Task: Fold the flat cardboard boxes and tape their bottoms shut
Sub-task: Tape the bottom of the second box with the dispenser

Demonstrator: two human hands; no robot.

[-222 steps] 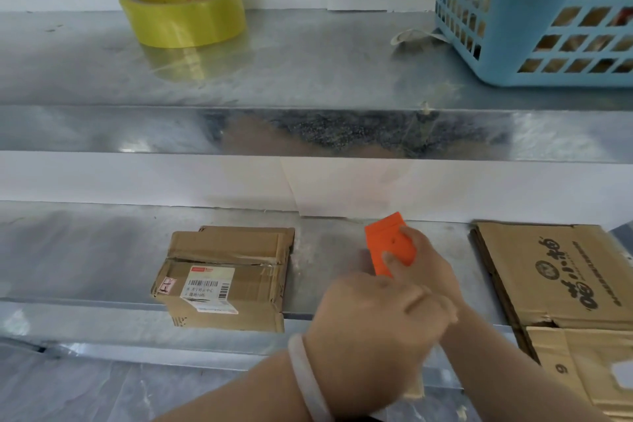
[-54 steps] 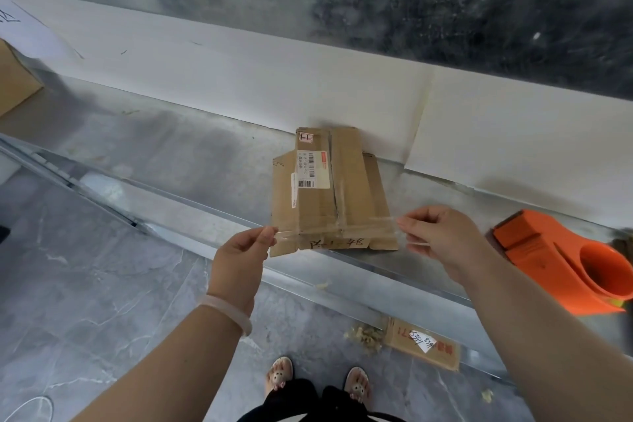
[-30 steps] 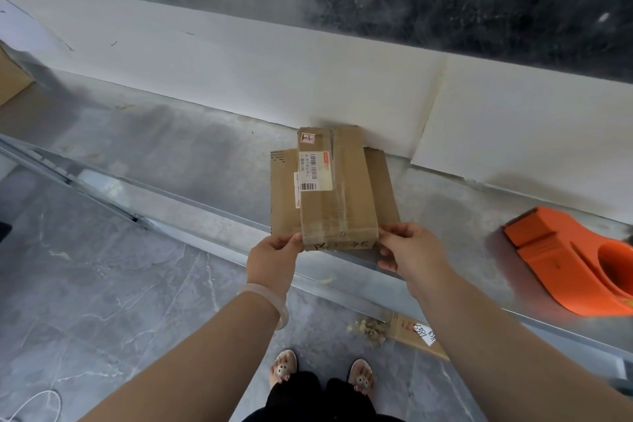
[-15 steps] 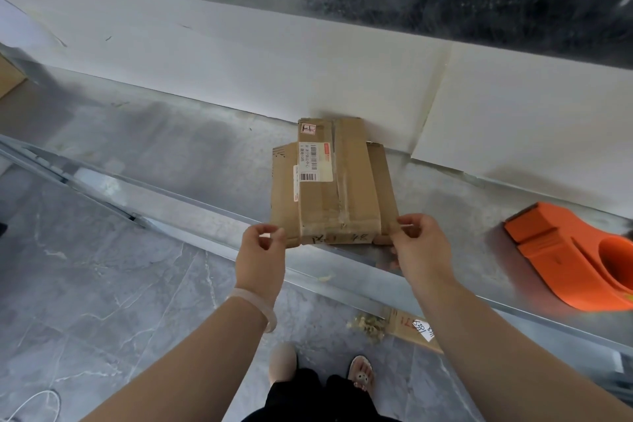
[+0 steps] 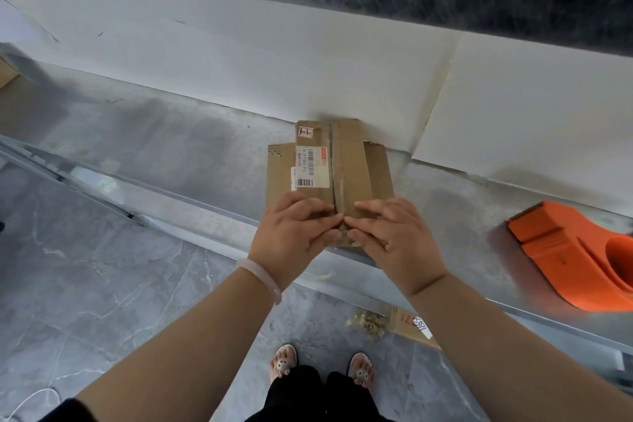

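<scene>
Left hand (image 5: 295, 231), right hand (image 5: 390, 238) press on cardboard box (image 5: 349, 161); grip flat, clasping nothing

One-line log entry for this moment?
left hand: pressing cardboard box near end | right hand: same, fingertips meeting at seam | cardboard box: on metal shelf | orange tape dispenser: lying at right

Person, one. Worn items as seen from the head view:
- Bangle (image 5: 263, 279): pale, milky, translucent, smooth and rounded, on the wrist of the left hand (image 5: 294, 229).
- Sleeve edge (image 5: 58, 411): dark, on the left upper arm, only a corner in view.
- Lower garment (image 5: 308, 394): black, plain, cut not discernible.
- Sandals (image 5: 284, 361), pair: open-toed, each with a small pale beaded ornament over the toes.
</scene>
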